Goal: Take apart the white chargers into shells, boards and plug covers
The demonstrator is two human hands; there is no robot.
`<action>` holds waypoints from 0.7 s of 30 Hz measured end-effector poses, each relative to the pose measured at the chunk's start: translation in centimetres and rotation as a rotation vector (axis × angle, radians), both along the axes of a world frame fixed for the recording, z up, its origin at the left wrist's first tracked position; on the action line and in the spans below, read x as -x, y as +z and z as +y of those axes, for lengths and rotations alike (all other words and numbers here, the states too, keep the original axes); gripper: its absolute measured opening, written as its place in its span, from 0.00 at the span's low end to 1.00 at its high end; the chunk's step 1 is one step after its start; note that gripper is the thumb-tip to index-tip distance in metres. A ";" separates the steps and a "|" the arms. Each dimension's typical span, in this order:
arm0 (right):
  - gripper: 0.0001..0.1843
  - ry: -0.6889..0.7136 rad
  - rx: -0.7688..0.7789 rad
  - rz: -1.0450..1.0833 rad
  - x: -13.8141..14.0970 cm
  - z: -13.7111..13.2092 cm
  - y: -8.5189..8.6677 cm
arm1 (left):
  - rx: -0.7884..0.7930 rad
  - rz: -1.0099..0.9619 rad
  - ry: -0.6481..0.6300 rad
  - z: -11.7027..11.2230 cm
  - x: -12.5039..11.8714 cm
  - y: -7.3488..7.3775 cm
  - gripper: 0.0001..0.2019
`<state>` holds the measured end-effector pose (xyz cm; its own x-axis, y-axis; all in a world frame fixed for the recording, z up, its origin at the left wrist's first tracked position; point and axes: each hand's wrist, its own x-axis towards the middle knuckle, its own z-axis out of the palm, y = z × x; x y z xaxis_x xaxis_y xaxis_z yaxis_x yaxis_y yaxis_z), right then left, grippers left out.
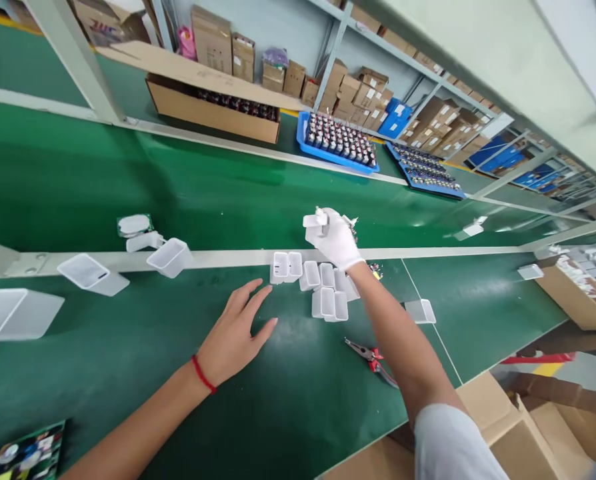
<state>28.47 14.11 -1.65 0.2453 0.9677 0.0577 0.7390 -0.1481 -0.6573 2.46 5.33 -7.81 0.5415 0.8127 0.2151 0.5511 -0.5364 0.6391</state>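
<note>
My left hand (233, 343), bare with a red cord at the wrist, is held over the green bench with its fingers apart and nothing in them. Its fingertips are just short of a pair of small white plastic cases (280, 268). My right hand (339, 241), in a white glove, grips a white plastic case (314, 228) over the green conveyor belt. Part of a circuit board (353, 228) shows behind that hand. Below the glove stands a cluster of open white cases (323, 303). Red-handled pliers (373, 360) lie near my right forearm.
More white cases (93, 275) lie along the rail at left, and a single case (421, 311) rests right of my arm. Across the belt stand blue trays of parts (338, 164) and a long carton (213, 119). A carton of white parts (583, 293) is at far right.
</note>
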 end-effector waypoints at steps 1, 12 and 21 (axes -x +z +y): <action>0.22 -0.014 0.029 -0.039 -0.4 2.0 -0.6 | -0.023 0.019 0.012 0.5 -0.2 -0.1 0.23; 0.43 -0.197 0.233 -0.222 -9.6 4.9 -1.5 | 0.082 0.062 -0.053 3.6 -1.4 -0.4 0.26; 0.14 -0.421 0.292 -0.294 -16.5 1.4 -4.1 | 0.026 -0.032 -0.085 4.2 -3.8 0.6 0.33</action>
<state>44.93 15.55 -5.70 0.6255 0.7768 -0.0730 0.7226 -0.6121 -0.3212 6.26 9.54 -7.21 0.6024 0.7693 0.2129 0.4833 -0.5638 0.6697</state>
